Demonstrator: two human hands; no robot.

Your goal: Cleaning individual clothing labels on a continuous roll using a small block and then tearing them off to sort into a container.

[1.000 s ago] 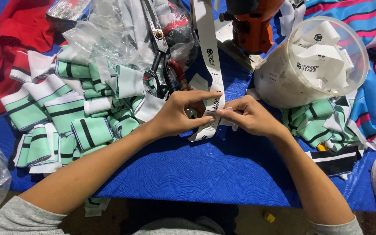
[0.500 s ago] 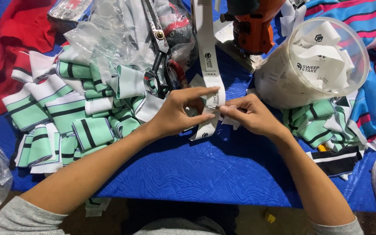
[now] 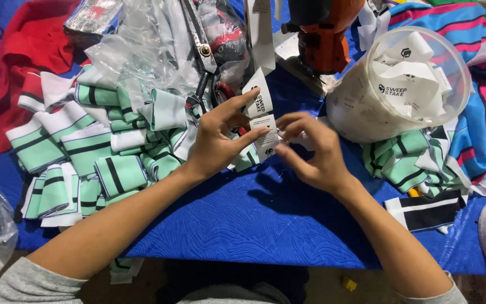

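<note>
My left hand (image 3: 216, 141) and my right hand (image 3: 312, 152) meet above the blue quilted table cover (image 3: 254, 225). Between their fingertips they pinch the lower end of a long white label ribbon (image 3: 261, 107) with black print, which hangs down from the top of the view. The ribbon's bottom tag lies between my left index finger and my right thumb. Black-handled scissors (image 3: 203, 62) lie just behind my left hand.
Folded mint, white and black striped fabric pieces (image 3: 85, 152) pile at the left. A clear plastic tub (image 3: 406, 84) of cut white labels stands at the right, with striped cloth (image 3: 468, 112) behind. An orange machine (image 3: 324, 34), clear plastic bags (image 3: 142, 45) and red fabric (image 3: 12, 62) lie at the back.
Both hands have lifted slightly and shifted their hold to the ribbon's lower end. My left fingers have spread more open around the tag.
</note>
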